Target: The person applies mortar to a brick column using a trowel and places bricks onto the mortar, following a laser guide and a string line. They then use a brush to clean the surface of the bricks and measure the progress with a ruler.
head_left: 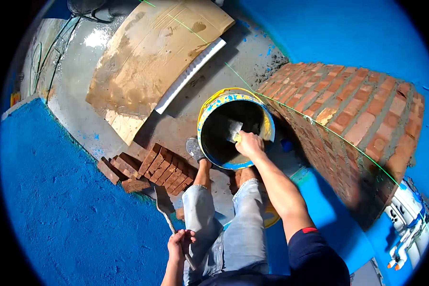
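Note:
My right hand [251, 146] reaches into a blue-and-yellow spattered bucket [203, 151], closed around the yellowish handle of a scraper [234, 127] with a broad pale blade. Dark grey mortar [219, 136] lies inside the bucket below the blade; whether the blade touches it I cannot tell. Low on the left, in front of my jeans, my left hand [180, 242] is wrapped round the thin shaft of a small trowel [164, 200]. Its dark blade points away from me, toward the stacked bricks [166, 169].
A brick wall [357, 102] with grey joints rises on the right, and a green string line [336, 132] runs along it. Cardboard [152, 62] covers the floor at far left, beside a white strip [190, 76]. White pipes [405, 233] stand at lower right. My shoe [194, 148] is beside the bucket.

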Tool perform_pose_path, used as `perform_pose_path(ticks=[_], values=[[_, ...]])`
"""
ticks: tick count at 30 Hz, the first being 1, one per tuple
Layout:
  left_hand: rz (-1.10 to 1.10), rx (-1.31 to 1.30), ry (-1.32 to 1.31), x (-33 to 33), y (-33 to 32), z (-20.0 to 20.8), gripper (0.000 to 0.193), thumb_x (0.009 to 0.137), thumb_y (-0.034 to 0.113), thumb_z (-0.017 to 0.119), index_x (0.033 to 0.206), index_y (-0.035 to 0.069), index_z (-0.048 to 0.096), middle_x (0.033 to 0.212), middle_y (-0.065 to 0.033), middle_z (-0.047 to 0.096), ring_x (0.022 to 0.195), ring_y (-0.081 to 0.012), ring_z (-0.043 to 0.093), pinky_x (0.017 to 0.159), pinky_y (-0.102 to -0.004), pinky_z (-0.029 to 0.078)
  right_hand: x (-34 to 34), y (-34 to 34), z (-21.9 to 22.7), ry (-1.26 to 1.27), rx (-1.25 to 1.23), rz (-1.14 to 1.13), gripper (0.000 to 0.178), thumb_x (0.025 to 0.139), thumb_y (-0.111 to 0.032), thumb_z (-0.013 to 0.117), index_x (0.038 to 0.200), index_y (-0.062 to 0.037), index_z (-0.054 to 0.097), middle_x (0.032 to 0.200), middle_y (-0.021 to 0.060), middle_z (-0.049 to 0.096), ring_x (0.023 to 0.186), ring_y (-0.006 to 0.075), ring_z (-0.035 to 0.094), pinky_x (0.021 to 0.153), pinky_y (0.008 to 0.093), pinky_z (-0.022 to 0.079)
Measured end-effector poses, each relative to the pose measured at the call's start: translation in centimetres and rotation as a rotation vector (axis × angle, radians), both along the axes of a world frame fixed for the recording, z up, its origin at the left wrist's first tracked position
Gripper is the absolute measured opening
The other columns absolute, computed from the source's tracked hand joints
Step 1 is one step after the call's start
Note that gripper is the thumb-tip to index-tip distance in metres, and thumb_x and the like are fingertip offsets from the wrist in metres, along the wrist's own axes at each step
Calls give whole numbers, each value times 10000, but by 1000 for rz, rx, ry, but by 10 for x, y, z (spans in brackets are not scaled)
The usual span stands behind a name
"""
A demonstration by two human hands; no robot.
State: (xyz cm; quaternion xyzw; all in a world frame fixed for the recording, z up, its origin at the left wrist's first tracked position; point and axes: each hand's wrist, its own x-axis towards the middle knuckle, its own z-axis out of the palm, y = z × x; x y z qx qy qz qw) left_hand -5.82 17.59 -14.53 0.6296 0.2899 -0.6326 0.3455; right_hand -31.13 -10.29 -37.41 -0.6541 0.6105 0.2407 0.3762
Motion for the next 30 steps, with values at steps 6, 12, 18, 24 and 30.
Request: perform_pose_path(ticks=[6,12,18,24,30], values=[[-74,68,-15,-4,13,1,285,904,219,494,868,-45,597,850,-168,661,709,-232,637,698,-350,514,-32,1,21,-201,-31,2,320,694,-227,612,1002,-138,594,842,187,656,838,411,619,745,512,493],[-24,7,43,-1,6,9,283,912,208,455,926,-48,576,890,-172,654,735,-259,640,714,-357,515,-54,2,86,-306,-34,-39,337,676,-258,651,982,-127,608,854,188,652,841,401,620,711,493,499],[-198,-19,-60,11,-1,9,192,894,199,499,825,31,561,824,-140,645,706,-276,617,666,-368,506,-95,84,223,-473,-122,-339,306,694,-231,676,943,-77,588,834,194,625,806,416,599,629,432,482],[-425,-44,-161,26,-45,18,271,847,192,520,601,127,426,575,-78,505,484,-234,517,443,-359,400,-138,171,431,-579,-161,-705,269,826,-230,642,994,-28,583,735,78,610,659,176,596,613,328,465],[-806,-445,-74,9,-212,106,272,859,202,543,616,99,477,525,-24,463,408,-146,427,398,-292,358,-169,176,532,-823,-333,-1098,184,870,-187,574,890,-4,562,730,57,600,641,111,560,585,272,438]])
